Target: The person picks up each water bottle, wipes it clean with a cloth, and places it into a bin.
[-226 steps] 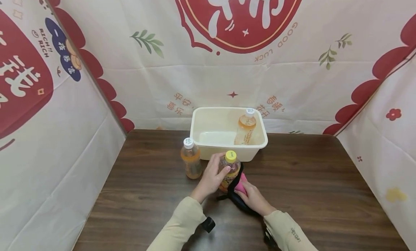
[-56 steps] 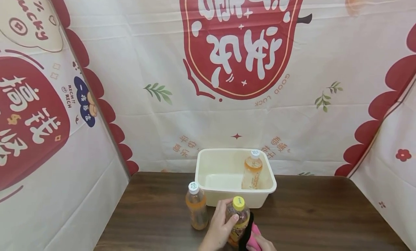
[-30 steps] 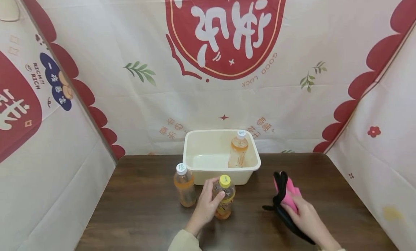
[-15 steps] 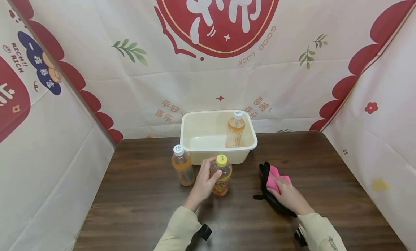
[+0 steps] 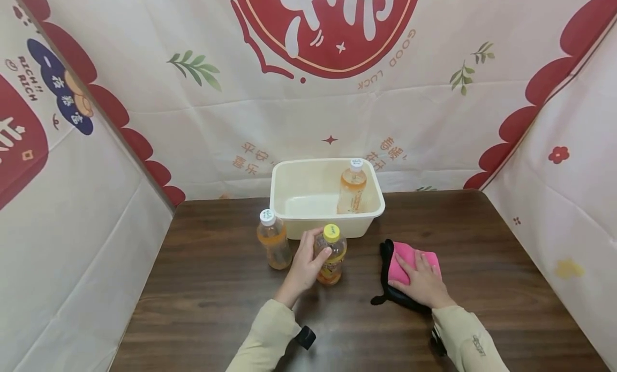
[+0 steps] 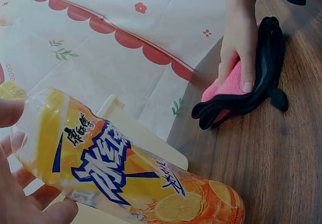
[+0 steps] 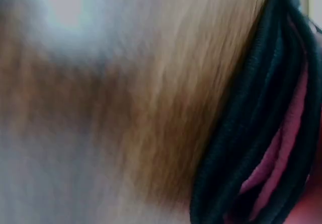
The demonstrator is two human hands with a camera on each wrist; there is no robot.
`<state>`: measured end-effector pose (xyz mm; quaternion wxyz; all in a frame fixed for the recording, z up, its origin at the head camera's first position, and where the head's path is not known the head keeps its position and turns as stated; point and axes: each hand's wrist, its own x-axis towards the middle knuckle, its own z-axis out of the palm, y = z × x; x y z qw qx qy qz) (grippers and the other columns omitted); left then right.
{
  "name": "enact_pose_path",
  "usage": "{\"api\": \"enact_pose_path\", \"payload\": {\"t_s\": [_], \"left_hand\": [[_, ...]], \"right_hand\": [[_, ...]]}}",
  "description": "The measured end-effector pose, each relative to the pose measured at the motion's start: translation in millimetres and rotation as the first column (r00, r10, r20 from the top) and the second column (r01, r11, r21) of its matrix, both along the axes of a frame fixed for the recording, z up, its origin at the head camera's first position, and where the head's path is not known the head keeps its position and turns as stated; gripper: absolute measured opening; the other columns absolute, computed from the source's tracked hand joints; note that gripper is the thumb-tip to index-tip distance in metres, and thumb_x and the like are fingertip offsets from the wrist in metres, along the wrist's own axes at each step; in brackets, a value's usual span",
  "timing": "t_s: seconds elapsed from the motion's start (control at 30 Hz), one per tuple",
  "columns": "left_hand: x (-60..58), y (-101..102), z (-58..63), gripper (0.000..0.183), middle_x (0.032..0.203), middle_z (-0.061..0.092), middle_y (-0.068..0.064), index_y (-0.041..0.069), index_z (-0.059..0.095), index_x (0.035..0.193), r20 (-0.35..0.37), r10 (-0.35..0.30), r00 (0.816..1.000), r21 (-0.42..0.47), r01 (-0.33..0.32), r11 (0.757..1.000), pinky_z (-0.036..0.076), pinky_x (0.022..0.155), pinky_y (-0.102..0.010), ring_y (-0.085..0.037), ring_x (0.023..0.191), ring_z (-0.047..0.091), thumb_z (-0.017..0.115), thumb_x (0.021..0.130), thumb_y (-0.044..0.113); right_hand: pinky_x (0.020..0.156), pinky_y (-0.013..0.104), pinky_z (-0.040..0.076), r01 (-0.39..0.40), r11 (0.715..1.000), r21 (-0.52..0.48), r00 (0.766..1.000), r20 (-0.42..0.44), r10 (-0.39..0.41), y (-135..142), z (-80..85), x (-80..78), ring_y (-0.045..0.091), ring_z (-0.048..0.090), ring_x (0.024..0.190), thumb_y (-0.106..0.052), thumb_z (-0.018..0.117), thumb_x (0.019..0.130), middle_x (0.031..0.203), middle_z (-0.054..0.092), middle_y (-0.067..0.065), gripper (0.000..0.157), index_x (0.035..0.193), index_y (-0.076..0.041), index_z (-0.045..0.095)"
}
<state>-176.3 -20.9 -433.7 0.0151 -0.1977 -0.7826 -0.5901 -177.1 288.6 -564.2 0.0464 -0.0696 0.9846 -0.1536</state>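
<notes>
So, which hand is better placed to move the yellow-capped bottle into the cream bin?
Probably the left hand: it grips the yellow-capped bottle, in front of the bin, while the right hand rests on the pink cloth.

I see a yellow-capped bottle (image 5: 331, 257) with a yellow, orange and blue label (image 6: 108, 153), a cream tub (image 5: 308, 227) at its twelve o'clock, an orange-banded, white-capped bottle (image 5: 275, 242) at nine, a pink-and-black cloth (image 5: 401, 250) at three, a dark brown wood-grained tabletop (image 5: 217, 286) and white hangings (image 5: 270, 120) with red scallops (image 5: 110, 105).
</notes>
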Motion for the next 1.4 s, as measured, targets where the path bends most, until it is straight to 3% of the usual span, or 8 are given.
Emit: {"api": "enact_pose_path", "payload": {"t_s": [0.23,0.47,0.6,0.83,1.0,1.17,1.3,1.4], "left_hand": [[2.3,0.2,1.8,0.037,0.118,0.041,-0.025,-0.006,0.039,0.125,0.000,-0.007,1.000,-0.001,0.007,1.000,0.030,0.097,-0.055,-0.043,0.114,0.040,0.050,0.091,0.005],[-14.5,-0.2,-37.9,0.039,0.119,0.043,-0.016,0.003,0.041,0.127,-0.067,0.009,0.998,-0.028,-0.011,1.000,0.033,0.098,-0.049,-0.029,0.115,0.043,0.052,0.091,0.014],[-15.7,0.6,-37.0,0.040,0.118,0.043,-0.016,0.004,0.040,0.128,-0.067,0.003,0.998,-0.031,-0.005,0.999,0.034,0.097,-0.049,-0.032,0.114,0.043,0.052,0.092,0.016],[-17.7,0.1,-36.6,0.040,0.119,0.043,-0.017,0.003,0.039,0.127,-0.058,0.002,0.998,-0.033,-0.004,0.999,0.033,0.097,-0.050,-0.034,0.115,0.043,0.051,0.092,0.018],[-18.2,-0.6,-36.9,0.039,0.120,0.042,-0.016,0.004,0.039,0.128,-0.045,-0.001,0.999,-0.036,-0.001,0.999,0.033,0.098,-0.049,-0.033,0.116,0.042,0.051,0.092,0.017],[-19.1,-0.9,-37.3,0.040,0.122,0.041,-0.016,0.005,0.038,0.129,-0.021,-0.005,1.000,-0.039,0.004,0.999,0.033,0.098,-0.050,-0.032,0.117,0.042,0.051,0.093,0.015],[-18.7,-1.2,-37.4,0.041,0.123,0.041,-0.017,0.005,0.038,0.130,-0.014,-0.009,1.000,-0.029,0.009,1.000,0.031,0.098,-0.052,-0.035,0.118,0.041,0.051,0.092,0.010],[-18.6,-1.0,-37.1,0.041,0.123,0.041,-0.017,0.005,0.038,0.129,-0.020,-0.009,1.000,-0.033,0.008,0.999,0.032,0.098,-0.051,-0.035,0.117,0.041,0.051,0.091,0.010]], "right_hand": [[0.097,0.068,0.002,0.033,0.999,0.029,0.997,0.074,-0.035,14.0,-9.7,-12.3,0.050,0.001,0.131,-0.075,0.048,0.071,0.144,0.002,0.035,0.096,0.146,-0.023,0.017],[0.097,0.068,0.002,0.046,0.998,0.033,0.994,0.101,-0.049,8.6,-4.9,-8.8,0.052,0.001,0.129,-0.073,0.049,0.072,0.143,0.001,0.036,0.096,0.145,-0.018,0.019],[0.096,0.069,0.003,0.009,1.000,-0.008,0.997,0.071,-0.008,13.4,-2.8,-9.5,0.053,0.003,0.129,-0.067,0.051,0.076,0.142,0.003,0.037,0.089,0.144,-0.016,0.023],[0.088,0.065,0.031,-0.093,0.983,-0.156,0.992,-0.099,0.078,17.4,38.2,-14.6,0.054,0.034,0.117,-0.030,0.064,0.083,0.136,0.026,0.037,0.060,0.129,0.003,0.045],[0.080,0.054,0.044,-0.178,0.974,-0.138,0.916,-0.386,0.113,7.1,78.4,-20.8,0.042,0.052,0.102,-0.005,0.069,0.078,0.114,0.052,0.027,0.037,0.112,0.005,0.058],[0.072,0.046,0.049,-0.263,0.958,-0.112,0.823,-0.545,0.162,-9.4,114.3,-31.8,0.030,0.057,0.090,0.002,0.070,0.073,0.098,0.059,0.015,0.031,0.103,0.001,0.063],[0.076,0.045,0.048,-0.303,0.949,-0.081,0.803,-0.558,0.209,-24.0,131.5,-43.9,0.027,0.057,0.092,-0.002,0.071,0.074,0.097,0.061,0.012,0.028,0.101,-0.002,0.064],[0.078,0.045,0.047,-0.312,0.948,-0.060,0.812,-0.535,0.234,-33.3,138.4,-53.0,0.027,0.056,0.094,-0.006,0.070,0.076,0.099,0.060,0.011,0.026,0.101,-0.003,0.065]]}}
